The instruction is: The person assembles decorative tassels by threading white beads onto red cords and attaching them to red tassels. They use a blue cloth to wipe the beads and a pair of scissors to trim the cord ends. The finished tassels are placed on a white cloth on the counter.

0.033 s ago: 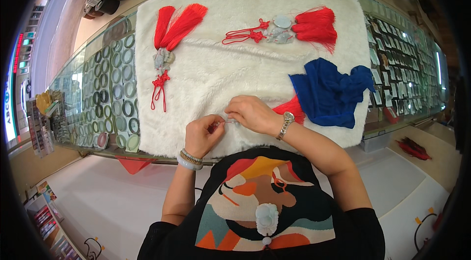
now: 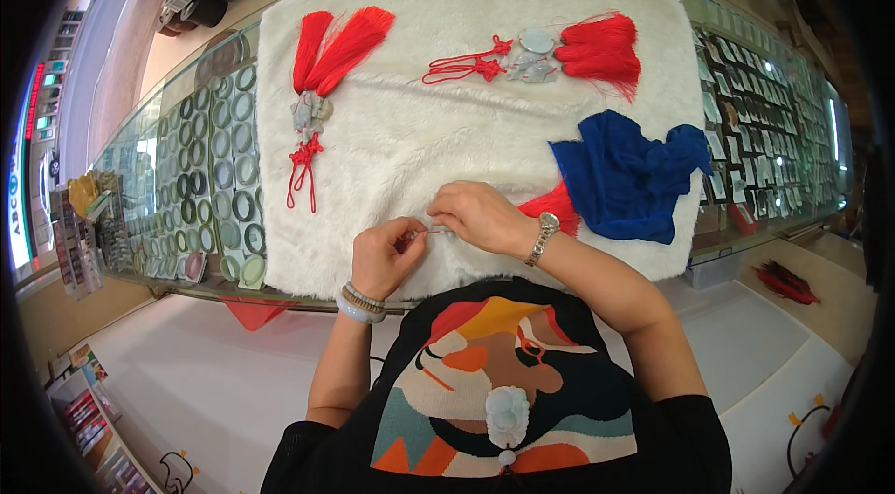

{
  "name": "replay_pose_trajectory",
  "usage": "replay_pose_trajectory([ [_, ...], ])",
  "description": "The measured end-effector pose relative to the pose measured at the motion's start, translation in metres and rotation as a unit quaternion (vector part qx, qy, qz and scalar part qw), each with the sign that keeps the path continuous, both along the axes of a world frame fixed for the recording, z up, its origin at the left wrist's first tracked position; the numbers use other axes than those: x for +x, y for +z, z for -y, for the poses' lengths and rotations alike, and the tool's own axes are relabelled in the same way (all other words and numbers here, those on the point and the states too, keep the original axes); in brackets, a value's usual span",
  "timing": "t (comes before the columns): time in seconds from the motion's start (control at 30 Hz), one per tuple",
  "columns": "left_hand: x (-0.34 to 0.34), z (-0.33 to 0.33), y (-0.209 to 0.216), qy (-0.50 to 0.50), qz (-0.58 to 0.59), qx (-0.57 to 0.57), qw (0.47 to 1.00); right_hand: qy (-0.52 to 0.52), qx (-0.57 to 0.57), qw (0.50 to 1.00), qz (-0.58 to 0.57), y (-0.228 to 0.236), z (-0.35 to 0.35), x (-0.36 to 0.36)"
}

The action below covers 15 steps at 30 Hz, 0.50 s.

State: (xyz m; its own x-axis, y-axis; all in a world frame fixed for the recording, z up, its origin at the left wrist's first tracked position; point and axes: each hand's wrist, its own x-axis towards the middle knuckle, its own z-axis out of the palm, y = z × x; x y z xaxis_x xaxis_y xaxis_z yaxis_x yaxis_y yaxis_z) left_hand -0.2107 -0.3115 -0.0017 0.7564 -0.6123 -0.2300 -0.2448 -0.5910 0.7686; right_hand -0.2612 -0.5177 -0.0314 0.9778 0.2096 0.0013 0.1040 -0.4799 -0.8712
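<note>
No visible shift since earlier frame. Left hand [image 2: 380, 258]: fingers pinching red cord [image 2: 407, 240], held over white fleece [image 2: 392, 149]. Right hand [image 2: 482, 218]: fingers curled beside it, can't tell grip. Keep cord lightly taut, pinch close.

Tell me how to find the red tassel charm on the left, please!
Look for the fluffy white cloth on the glass counter. On its left side, beyond the left hand, lies the carved charm. Its red tassels point toward the cloth's far edge, while the neighbouring charm lies sideways.
</note>
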Motion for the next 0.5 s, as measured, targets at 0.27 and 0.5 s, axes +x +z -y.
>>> replay_pose_trajectory([
  [0.27, 0.0, -0.0004, -0.0022, 0.003, -0.009, -0.002, 1.0, 0.008, -0.006, 1.0, 0.001, 0.0017, 0.0005, -0.0015],
  [0.5, 0.0018, -0.0018, -0.0025, 0.01, -0.048, -0.02, 0.999, -0.014, 0.008, 1.0, 0.006, -0.0006, -0.0006, 0.0008],
])
